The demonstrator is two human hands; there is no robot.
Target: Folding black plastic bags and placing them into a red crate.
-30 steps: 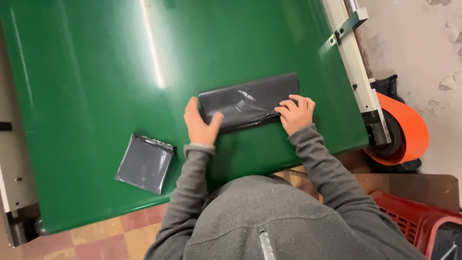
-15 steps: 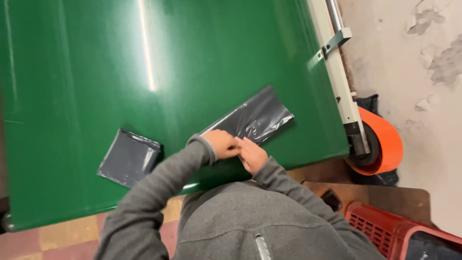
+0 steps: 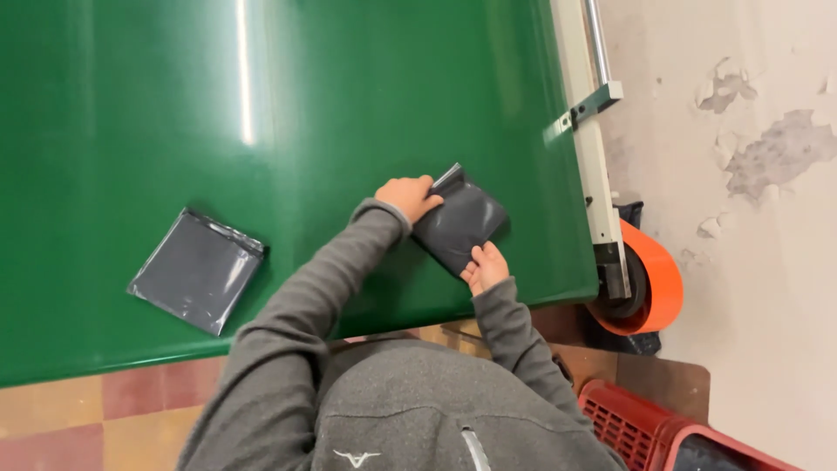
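A dark grey plastic bag, folded into a small square, lies near the front right of the green table. My left hand presses on its upper left edge. My right hand holds its lower right corner with the fingertips. Both arms wear grey sleeves. A second folded dark bag lies flat on the table to the left, apart from both hands.
A metal rail runs along the table's right edge, with an orange wheel below it. A red plastic crate stands on the floor at lower right. A peeling white wall is at right, tiled floor at lower left.
The long bag has been folded over into a small square. Both hands moved from its ends toward each other, then onto the folded piece. The view shifted.
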